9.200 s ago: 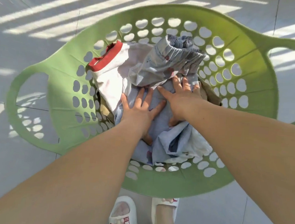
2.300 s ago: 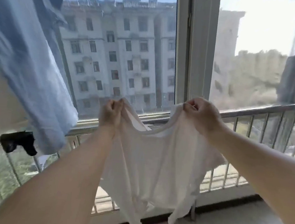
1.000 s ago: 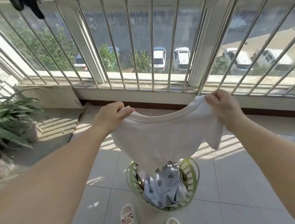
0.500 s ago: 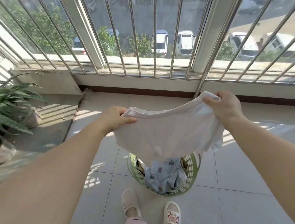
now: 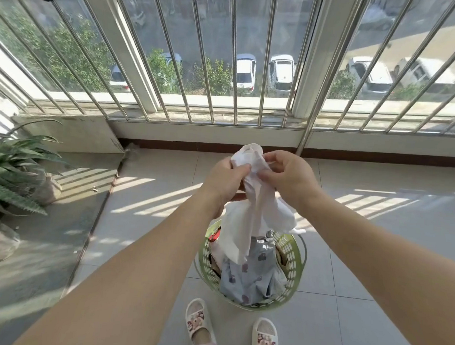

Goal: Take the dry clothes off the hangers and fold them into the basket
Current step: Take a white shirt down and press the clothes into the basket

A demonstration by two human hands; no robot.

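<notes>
Both hands are meeting in front of the person, above the basket. The left hand (image 5: 227, 179) is clutching the bunched top of a thin white cotton top (image 5: 248, 201), its thumb and fingers curling round the gathered fabric. The right hand (image 5: 288, 177) is pinching the same bunch from the other side, thumb pressing against the cloth just beside the left thumb. So each grip is closing on the garment, and the two are nearly touching.

The white top is hanging down from the hands in a narrow, doubled-over drape, its lower edge dangling over the round pale green perforated plastic laundry basket (image 5: 292, 262). Whether the hem is touching the contents is hard to tell. Inside the basket a light blue patterned garment (image 5: 250, 277) is lying on top of the pile, and a red-trimmed piece (image 5: 214, 236) is peeking out at the left rim.

The basket is sitting on the grey tiled floor (image 5: 363, 264), just ahead of the person's feet in white cartoon-bear slippers (image 5: 195, 321). Metal window bars (image 5: 238, 53) are running across the top, and a green leafy potted plant (image 5: 6, 166) is standing at the left.
</notes>
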